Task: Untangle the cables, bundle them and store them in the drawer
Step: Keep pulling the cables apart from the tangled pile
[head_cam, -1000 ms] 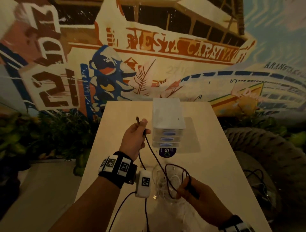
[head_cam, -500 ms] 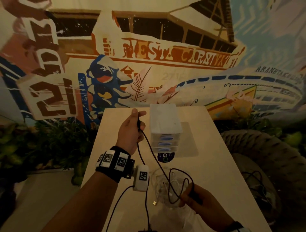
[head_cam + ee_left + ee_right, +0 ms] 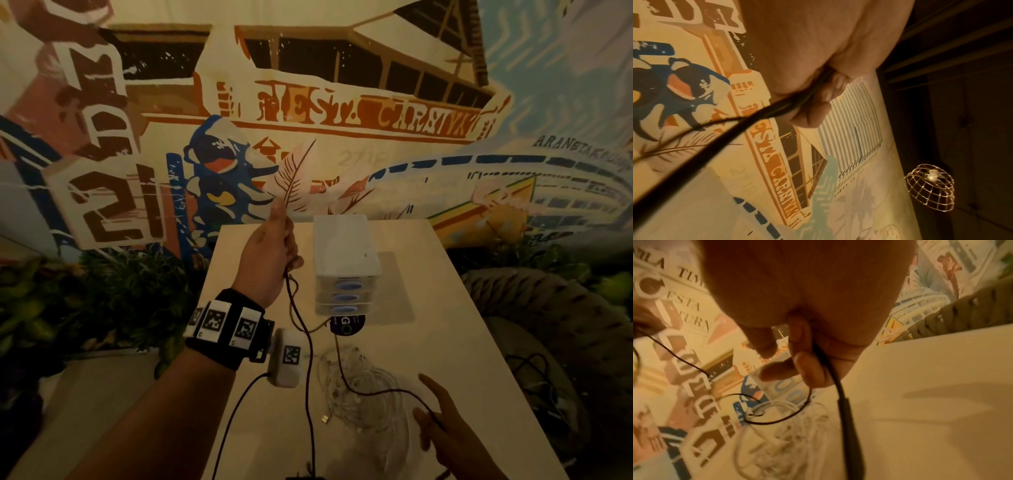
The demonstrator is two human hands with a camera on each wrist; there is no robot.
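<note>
— While we hold our left hand (image 3: 270,250) up above the far part of the table (image 3: 445,359), what do its fingers (image 3: 826,95) have hold of?

— They are curled round the black cable (image 3: 310,363). From the left wrist we see two dark strands of it running out from under those curled fingers, so we grip it doubled there.

— And where does it go from our fingers?

— It hangs down from the left hand, passes just beside the drawer unit (image 3: 346,263), then loops low across the table to our right hand (image 3: 448,438). There we pinch it too: in the right wrist view the cable lies clamped against the inside of our fingers (image 3: 809,369), with its thicker dark end hanging below them. The forefinger points out straight in the head view.

— What lies between the two hands?

— A loose heap of white cables (image 3: 363,390), still tangled, on the table just beyond our right fingertips. The black cable crosses over it. One small plug end (image 3: 324,418) rests on the table beside the heap.

— And the drawers?

— All three fronts with their blue handles look pushed in. The unit stands just to the right of our left fingers, not touching them.
</note>
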